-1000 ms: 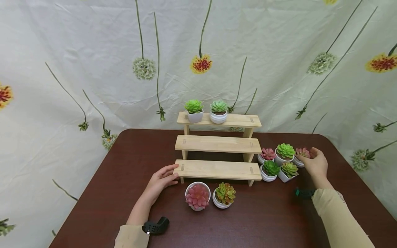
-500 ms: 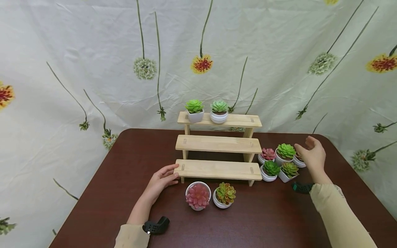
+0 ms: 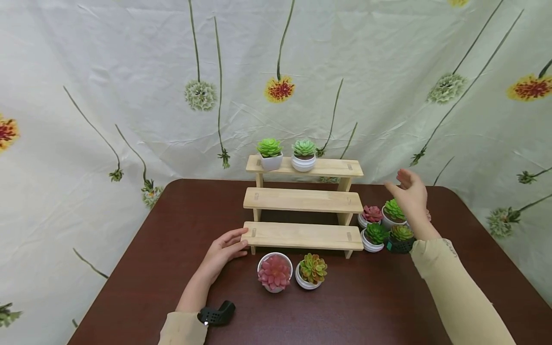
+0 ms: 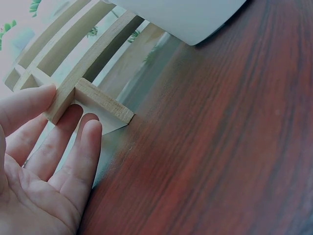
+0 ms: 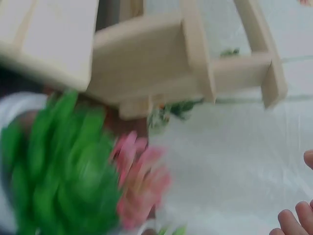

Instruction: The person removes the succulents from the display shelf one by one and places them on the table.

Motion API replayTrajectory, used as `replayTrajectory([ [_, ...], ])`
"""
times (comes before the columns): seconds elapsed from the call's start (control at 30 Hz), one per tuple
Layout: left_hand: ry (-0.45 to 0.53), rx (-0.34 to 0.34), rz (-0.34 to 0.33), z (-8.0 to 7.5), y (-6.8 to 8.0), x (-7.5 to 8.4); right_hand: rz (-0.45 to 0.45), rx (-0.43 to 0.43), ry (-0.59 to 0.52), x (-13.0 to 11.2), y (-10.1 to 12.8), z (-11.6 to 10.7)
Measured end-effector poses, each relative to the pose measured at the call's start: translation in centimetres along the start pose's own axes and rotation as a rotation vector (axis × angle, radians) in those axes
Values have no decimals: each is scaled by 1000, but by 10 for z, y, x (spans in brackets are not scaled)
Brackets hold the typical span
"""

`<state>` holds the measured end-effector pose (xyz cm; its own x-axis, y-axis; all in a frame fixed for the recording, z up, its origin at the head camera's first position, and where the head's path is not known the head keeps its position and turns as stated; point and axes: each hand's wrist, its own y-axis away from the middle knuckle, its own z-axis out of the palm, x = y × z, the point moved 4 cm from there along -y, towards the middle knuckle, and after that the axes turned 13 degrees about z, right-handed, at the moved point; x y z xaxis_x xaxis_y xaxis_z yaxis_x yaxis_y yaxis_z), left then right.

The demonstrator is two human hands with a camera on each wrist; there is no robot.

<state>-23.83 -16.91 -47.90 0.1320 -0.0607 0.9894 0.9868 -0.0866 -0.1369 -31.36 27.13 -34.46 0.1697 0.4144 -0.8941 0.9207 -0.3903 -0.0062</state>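
Observation:
My left hand holds the left end of the lowest board of a three-step wooden plant stand. In the left wrist view the thumb lies against one face of the board end and the fingers bend round the other. My right hand is raised over a cluster of potted succulents right of the stand, fingers apart from the thumb, holding nothing. It partly hides a bright green succulent and a pink one behind. A dark green succulent and a pink succulent show blurred in the right wrist view.
On the top board stand a bright green succulent in a square pot and a pale green one. A red succulent and an orange-green one sit before the stand. Flowered cloth hangs behind the table.
My right hand let go of the pink succulent at the far right of the cluster, rose off it and moved left over the neighbouring pots. The left hand stayed put.

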Motion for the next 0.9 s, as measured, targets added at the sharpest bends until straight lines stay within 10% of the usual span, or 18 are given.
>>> replayTrajectory([
  [0.9, 14, 1, 1, -1, 0, -1, -181, -177, -132, -71, 26, 97],
])
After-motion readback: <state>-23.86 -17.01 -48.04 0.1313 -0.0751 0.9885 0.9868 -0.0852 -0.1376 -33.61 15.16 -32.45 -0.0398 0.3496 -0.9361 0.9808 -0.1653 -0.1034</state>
